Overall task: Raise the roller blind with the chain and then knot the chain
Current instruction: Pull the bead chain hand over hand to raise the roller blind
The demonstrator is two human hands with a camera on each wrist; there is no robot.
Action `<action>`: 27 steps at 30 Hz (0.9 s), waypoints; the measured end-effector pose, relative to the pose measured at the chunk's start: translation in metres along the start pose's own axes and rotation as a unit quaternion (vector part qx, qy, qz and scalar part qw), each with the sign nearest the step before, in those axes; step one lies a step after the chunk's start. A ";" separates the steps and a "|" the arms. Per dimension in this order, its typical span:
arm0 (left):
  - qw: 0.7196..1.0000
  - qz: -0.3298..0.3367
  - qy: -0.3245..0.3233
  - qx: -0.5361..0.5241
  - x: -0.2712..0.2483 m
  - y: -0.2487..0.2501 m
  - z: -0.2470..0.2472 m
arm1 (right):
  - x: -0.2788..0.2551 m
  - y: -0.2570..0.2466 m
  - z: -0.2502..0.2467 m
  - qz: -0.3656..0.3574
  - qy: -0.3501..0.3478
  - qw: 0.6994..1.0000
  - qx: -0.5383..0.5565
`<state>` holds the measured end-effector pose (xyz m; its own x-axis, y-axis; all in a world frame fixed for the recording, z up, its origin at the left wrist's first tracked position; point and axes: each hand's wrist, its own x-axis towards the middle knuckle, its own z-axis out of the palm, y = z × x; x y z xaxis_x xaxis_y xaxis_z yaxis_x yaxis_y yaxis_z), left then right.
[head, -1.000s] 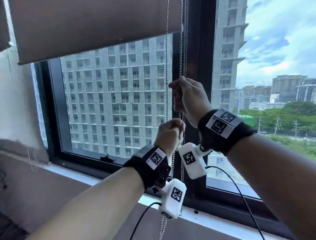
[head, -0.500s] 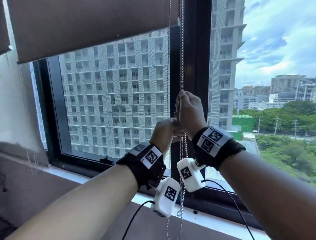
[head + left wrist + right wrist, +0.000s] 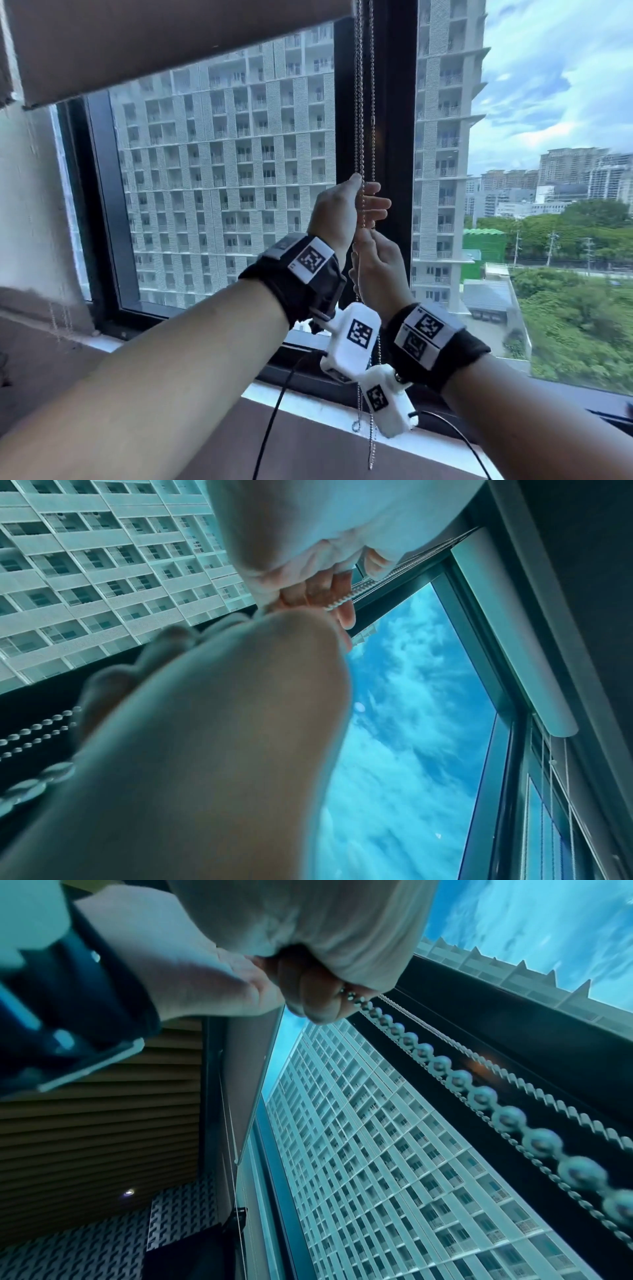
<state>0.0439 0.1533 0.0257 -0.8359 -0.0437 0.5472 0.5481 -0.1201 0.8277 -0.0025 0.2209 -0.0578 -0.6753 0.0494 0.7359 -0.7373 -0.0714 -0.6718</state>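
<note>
Left hand (image 3: 337, 212) uppermost, fingers round the bead chain (image 3: 359, 113); right hand (image 3: 378, 267) just below pinches the same chain. Roller blind (image 3: 164, 44) hem high.

The left hand (image 3: 337, 214) has climbed the chain (image 3: 359, 137) above the right hand (image 3: 378, 270), and the blind (image 3: 171, 44) seems higher.

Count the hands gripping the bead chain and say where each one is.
2. The left hand holds the bead chain higher up, thumb and fingers around it; the right hand pinches it just below. The contact points are partly hidden.
</note>
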 end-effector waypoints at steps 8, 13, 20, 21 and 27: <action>0.997 -0.002 -0.015 -0.074 0.007 -0.005 0.008 | -0.021 0.011 -0.004 0.001 -0.010 1.000 -0.026; 0.999 0.017 0.004 -0.035 0.007 -0.006 0.008 | -0.020 0.007 -0.008 0.031 -0.063 0.997 0.015; 0.999 0.031 0.012 -0.028 0.006 -0.011 -0.001 | -0.002 -0.013 -0.019 0.034 -0.043 0.998 0.012; 0.999 0.028 0.011 -0.029 0.005 -0.013 -0.002 | 0.003 -0.019 -0.020 0.023 -0.036 0.999 0.013; 1.000 -0.003 -0.008 0.001 -0.018 -0.043 -0.013 | 0.033 -0.055 -0.012 0.005 -0.014 0.999 0.036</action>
<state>0.0353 0.1466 -0.0215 -0.8390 -0.0263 0.5434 0.5424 -0.1187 0.8317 0.0153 0.2389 0.0027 -0.6810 0.0215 0.7320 -0.7267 -0.1429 -0.6719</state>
